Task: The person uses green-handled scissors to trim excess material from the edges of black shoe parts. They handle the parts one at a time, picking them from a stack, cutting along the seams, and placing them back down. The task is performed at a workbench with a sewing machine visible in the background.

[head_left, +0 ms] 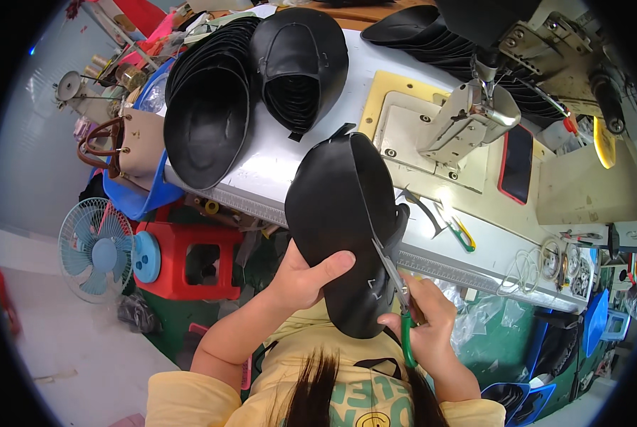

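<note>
- Table [276, 167]: white top, sewing machine [468, 114] at right, stacks of black leather shoe uppers [212, 107] at left.
- Black leather upper piece [336, 213]: held up over the table's near edge, in front of the chest.
- Left hand [301, 274]: clamped on the piece's lower left edge, thumb across its face.
- Right hand [425, 320]: closed round green-handled scissors [393, 274], blades at the piece's right edge.

smooth black leather piece [340, 235], metal scissors [393, 281] with green plastic handles

Worn on the head, looking steeply down, close over both hands and the white sewing table [283, 160].
</note>
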Demonstrator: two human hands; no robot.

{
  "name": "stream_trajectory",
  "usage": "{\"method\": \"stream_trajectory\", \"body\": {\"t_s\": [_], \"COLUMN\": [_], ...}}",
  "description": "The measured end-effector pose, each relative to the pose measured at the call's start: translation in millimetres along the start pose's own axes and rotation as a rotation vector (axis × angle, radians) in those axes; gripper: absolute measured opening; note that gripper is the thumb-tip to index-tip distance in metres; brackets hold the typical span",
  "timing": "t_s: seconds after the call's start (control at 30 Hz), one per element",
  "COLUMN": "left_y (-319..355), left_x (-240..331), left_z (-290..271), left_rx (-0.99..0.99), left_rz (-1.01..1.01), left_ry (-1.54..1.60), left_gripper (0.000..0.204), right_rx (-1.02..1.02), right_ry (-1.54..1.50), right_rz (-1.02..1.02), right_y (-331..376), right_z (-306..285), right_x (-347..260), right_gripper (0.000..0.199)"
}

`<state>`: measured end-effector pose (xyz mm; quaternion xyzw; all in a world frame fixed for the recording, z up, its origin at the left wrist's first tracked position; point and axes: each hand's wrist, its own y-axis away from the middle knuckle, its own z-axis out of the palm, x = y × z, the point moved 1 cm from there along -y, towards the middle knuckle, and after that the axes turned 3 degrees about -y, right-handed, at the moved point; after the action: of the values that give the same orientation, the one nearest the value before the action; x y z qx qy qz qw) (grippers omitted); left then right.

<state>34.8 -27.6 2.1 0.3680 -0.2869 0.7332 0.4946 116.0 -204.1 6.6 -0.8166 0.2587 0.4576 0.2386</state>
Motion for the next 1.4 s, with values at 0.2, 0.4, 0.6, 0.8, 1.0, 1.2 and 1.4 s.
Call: {"method": "stream_trajectory", "body": {"t_s": [0.2, 0.4, 0.6, 0.8, 1.0, 1.2, 1.4], "left_y": [0.5, 1.3, 3.0, 4.7, 4.6, 5.4, 20.0], "left_x": [-4.2, -6.5, -1.6, -4.8, -9.7, -9.8, 18.1], "left_z": [1.4, 1.1, -3.2, -3.2, -3.1, -5.4, -13.5], "left_rx": [0.001, 0.037, 0.091, 0.093, 0.063, 0.062, 0.34], "left_rz": [-0.028, -0.024, -0.08, -0.077, -0.075, -0.087, -0.203], "left_ry": [0.101, 0.07, 0.067, 0.096, 0.125, 0.124, 0.102], "left_gripper": [0.034, 0.034, 0.032, 0.031, 0.033, 0.033, 0.034], "right_rx": [0.006, 0.032, 0.075, 0.001, -0.022, 0.021, 0.115], "right_ry": [-0.119, -0.046, 0.06, -0.021, -0.037, -0.04, -0.224], "right_rz": [-0.019, 0.0, 0.003, 0.035, 0.06, 0.012, 0.116], "right_y": [1.7, 1.1, -2.2, -6.1, -4.6, 0.9, 9.2], "right_z": [3.3, 3.6, -11.7, -8.6, 1.2, 5.6, -3.9], "right_x": [5.4, 3.6, 3.6, -1.1, -1.3, 5.0, 27.0], "right_gripper": [0.059, 0.059, 0.059, 0.061, 0.061, 0.06, 0.056]}}
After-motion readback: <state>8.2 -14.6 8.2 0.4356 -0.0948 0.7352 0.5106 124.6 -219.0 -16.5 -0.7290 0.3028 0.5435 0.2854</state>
